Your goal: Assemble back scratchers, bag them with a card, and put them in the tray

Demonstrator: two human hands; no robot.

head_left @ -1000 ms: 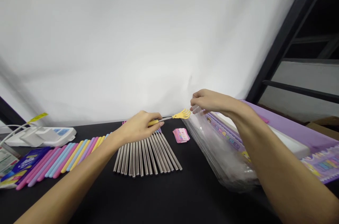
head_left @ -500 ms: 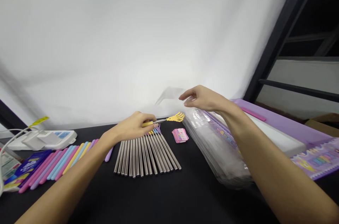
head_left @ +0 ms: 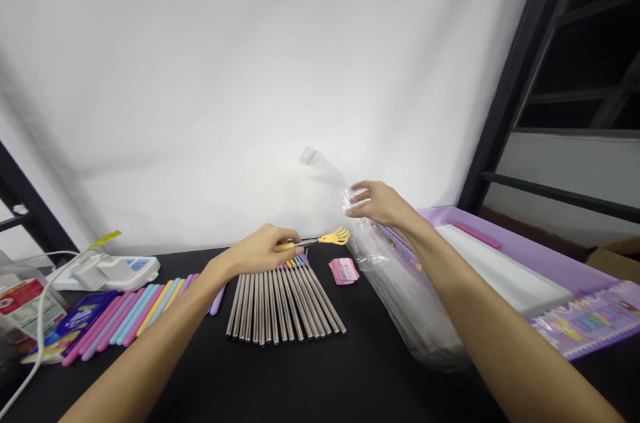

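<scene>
My left hand (head_left: 263, 248) is closed round the yellow handle of a back scratcher (head_left: 335, 236), whose claw-shaped yellow head points right. Below it lies a fanned row of metal back scratcher rods (head_left: 285, 303), their coloured ends partly hidden by my hand. My right hand (head_left: 383, 202) pinches the mouth of a clear plastic bag (head_left: 370, 236). That bag's flap stands up against the white backdrop, above a stack of similar bags (head_left: 420, 323). Between the rods and the bags sits a small pile of pink printed cards (head_left: 344, 270).
Several pastel handles (head_left: 125, 316) lie in a row at left, beside a blue packet (head_left: 83, 316) and a white power strip (head_left: 135, 270) with cables. A purple display box (head_left: 440, 215) fills the right side. A white backdrop (head_left: 250, 76) rises behind the black table (head_left: 320, 383).
My right hand has closed on the plastic bag and raised its mouth, so the flap stands higher. My left hand still holds the back scratcher. The view has shifted slightly.
</scene>
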